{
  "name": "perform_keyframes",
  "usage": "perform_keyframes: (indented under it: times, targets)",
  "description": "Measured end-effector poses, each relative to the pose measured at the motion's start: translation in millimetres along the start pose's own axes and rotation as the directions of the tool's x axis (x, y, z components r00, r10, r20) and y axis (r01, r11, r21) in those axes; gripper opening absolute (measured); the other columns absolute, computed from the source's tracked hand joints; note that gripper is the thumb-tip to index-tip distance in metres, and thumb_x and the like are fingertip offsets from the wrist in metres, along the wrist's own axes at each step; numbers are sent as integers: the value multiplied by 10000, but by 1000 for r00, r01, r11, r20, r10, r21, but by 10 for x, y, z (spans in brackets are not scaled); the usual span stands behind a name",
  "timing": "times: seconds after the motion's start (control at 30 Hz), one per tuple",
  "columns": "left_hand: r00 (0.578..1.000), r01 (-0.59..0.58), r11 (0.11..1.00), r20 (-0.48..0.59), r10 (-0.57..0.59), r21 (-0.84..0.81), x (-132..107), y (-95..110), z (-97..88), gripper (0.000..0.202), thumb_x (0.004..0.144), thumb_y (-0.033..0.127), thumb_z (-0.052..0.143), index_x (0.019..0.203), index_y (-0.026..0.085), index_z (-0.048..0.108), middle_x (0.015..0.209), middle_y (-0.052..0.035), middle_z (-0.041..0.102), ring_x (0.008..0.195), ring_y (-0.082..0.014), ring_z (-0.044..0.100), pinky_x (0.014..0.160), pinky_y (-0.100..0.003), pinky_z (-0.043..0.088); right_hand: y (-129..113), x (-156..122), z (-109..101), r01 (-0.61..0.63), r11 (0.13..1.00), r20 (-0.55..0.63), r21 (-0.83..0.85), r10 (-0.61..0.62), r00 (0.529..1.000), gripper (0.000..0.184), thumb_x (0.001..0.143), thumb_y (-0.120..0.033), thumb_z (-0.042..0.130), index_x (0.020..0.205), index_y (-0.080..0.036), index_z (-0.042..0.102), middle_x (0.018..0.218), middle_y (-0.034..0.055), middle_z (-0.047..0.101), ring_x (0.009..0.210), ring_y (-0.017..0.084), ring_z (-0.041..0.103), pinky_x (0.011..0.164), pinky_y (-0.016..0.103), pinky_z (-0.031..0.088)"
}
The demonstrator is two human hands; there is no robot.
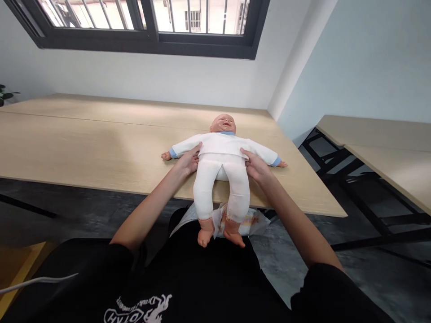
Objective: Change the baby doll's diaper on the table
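Observation:
A baby doll (220, 146) in a white top with blue collar and cuffs lies on its back on the table, head toward the wall and arms spread wide. Its white cloth legs hang over the front edge, bare feet above my lap. My left hand (189, 161) grips one side of its waist, thumb on the hem of the top. On the opposite side, my right hand (255, 165) holds the waist the same way; both hands' other fingers are partly hidden by the body. A printed white diaper (251, 223) rests on my lap behind the feet.
The wooden table (101, 148) stretches left along the wall under a barred window (205, 45). Another table (387, 139) with black legs stands to the right. A plant (6, 95) shows at far left. A white cable (40, 280) crosses the lower left.

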State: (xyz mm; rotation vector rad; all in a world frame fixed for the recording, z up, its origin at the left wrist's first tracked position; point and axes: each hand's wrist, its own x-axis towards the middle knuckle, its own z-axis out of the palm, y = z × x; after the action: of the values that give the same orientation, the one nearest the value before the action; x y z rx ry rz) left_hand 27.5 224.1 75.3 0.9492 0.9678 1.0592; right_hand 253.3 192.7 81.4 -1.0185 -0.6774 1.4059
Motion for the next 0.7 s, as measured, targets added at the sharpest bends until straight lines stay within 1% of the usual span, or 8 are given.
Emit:
perform_keyframes:
  times: [0.07,0.13,0.2,0.27,0.37,0.53,0.63,0.7]
  targets:
    - [999,34,996,6,-33,-84,-131,-60,-30,256,865,386,758,959,159,687,947,-88,756,1034,-236,687,962,-349,568,63,-153,-96,55,997,61,-51,-52,997,238,809,-243,786,1019,-196,685,1116,27,744,1049,172,693,957,264,580]
    - [999,22,992,48,-16,-120,-258,-98,-43,256,805,269,796,1008,151,695,1001,-85,757,1042,-242,702,938,-325,580,100,-293,-158,99,987,172,-124,-77,982,441,758,-276,848,1154,-209,664,1255,39,705,1139,196,672,989,285,573]
    - [995,-21,996,99,30,-89,-346,-110,-42,435,729,204,844,1125,148,673,1086,-95,750,1068,-265,705,944,-340,584,102,-376,-182,137,971,259,-197,-83,962,610,732,-318,879,1277,-229,618,1355,48,656,1218,229,639,1032,332,560]
    - [992,-58,997,111,63,-45,-382,-110,-43,612,676,190,885,1224,142,618,1168,-123,728,1099,-285,697,968,-376,577,81,-404,-183,174,946,301,-273,-88,949,685,729,-361,885,1334,-233,591,1406,59,622,1266,258,608,1060,369,546]
    - [990,-115,993,92,111,40,-375,-118,-60,683,685,247,895,1267,132,557,1223,-161,693,1102,-292,689,968,-415,569,46,-400,-170,226,904,312,-363,-111,944,697,750,-422,872,1348,-208,585,1419,79,606,1272,278,590,1053,372,538]
    - [981,-194,949,72,181,250,-339,-135,-83,569,752,354,843,1191,154,540,1168,-150,685,1037,-279,683,871,-395,571,57,-379,-155,329,777,286,-537,-199,937,693,775,-587,817,1265,-140,618,1296,134,653,1160,281,614,1008,381,531]
    - [971,-236,887,57,233,396,-340,-109,-95,489,786,401,787,1135,152,551,1096,-133,689,1015,-279,674,861,-392,552,91,-392,-182,363,656,238,-662,-276,931,678,812,-683,724,1218,-147,633,1211,142,676,1109,298,626,987,429,528]
    - [957,-263,816,30,289,514,-398,-85,-125,449,819,451,732,1108,146,572,1042,-124,693,1017,-282,668,889,-402,535,107,-487,-245,380,524,159,-763,-417,895,681,832,-718,655,1200,-145,633,1208,165,664,1109,319,622,998,474,511]
